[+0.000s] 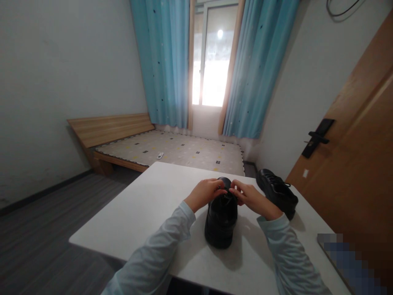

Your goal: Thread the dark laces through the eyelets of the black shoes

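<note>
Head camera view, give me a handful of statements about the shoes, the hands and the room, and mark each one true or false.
1. Both hands are at the laces of the black shoe in the middle of the table. True: the left hand and right hand meet over the near shoe.
2. The second shoe lies on the floor. False: the second shoe sits on the white table, to the right of the near one.
3. The curtains are red. False: the curtains are light blue.
4. A wooden door with a dark handle stands on the right. True: the door carries a black handle.
5. The bed is piled with pillows. False: the bed shows only a patterned cover and a small object.
</note>
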Tool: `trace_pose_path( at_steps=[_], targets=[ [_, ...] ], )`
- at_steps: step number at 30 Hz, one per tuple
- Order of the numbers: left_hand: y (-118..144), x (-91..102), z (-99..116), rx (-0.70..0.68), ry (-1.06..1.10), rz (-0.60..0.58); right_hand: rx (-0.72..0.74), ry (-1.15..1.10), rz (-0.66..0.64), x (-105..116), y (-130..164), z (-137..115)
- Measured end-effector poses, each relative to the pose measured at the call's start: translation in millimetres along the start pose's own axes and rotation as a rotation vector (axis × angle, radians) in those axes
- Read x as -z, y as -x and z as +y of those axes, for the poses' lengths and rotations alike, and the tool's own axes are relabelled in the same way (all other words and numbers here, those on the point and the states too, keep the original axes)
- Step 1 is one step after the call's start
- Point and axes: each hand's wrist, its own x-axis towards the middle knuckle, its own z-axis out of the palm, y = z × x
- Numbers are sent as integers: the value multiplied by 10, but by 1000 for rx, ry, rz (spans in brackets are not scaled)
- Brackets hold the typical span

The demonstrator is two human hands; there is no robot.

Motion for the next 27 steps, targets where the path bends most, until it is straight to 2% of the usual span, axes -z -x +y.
trace_pose_path(
  at_steps=[6, 10, 17, 23, 27],
  targets=[
    [22, 59, 24, -2, -42, -2, 53, 63, -22, -27, -9, -3],
    [33, 89, 5, -11, 39, -6, 11, 5, -40, 0, 19, 9],
    [49, 132, -31, 65, 157, -35, -18, 25, -47, 45, 38, 53],
    [65, 192, -69, 79, 145, -57, 8, 58, -5, 85, 58, 33],
    [81, 216, -100, 112, 110, -74, 52, 182, 24, 129, 71, 31]
  ],
)
